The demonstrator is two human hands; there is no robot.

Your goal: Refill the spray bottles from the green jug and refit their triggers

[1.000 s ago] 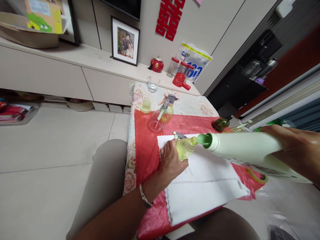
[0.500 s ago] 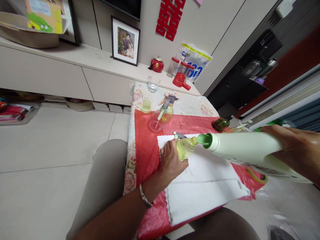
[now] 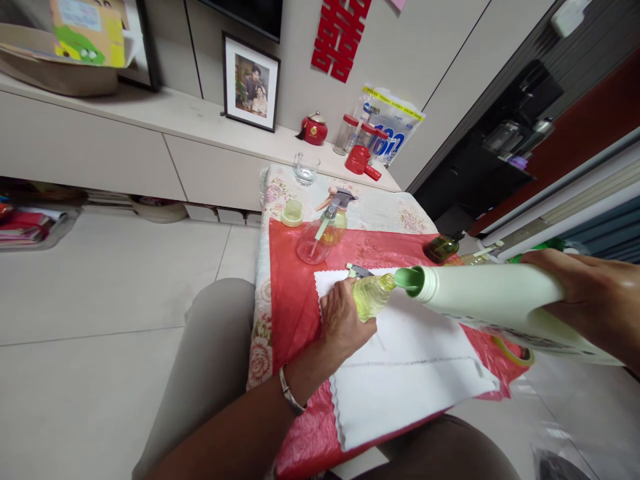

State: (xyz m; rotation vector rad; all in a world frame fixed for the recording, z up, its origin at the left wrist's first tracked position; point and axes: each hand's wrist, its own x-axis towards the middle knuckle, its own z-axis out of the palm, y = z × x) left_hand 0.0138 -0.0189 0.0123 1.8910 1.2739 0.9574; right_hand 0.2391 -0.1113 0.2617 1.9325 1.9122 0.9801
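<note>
My left hand is wrapped round a small clear bottle holding yellow liquid, which stands on a white cloth. My right hand grips a large pale green jug tipped almost level, its green spout at the small bottle's mouth. A grey spray head lies on the cloth just behind my left hand.
A red sheet covers the small floral table. On it stand two spray bottles, a green cap, a glass and a dark green bottle. A low cabinet behind carries a photo frame, jars and red pots.
</note>
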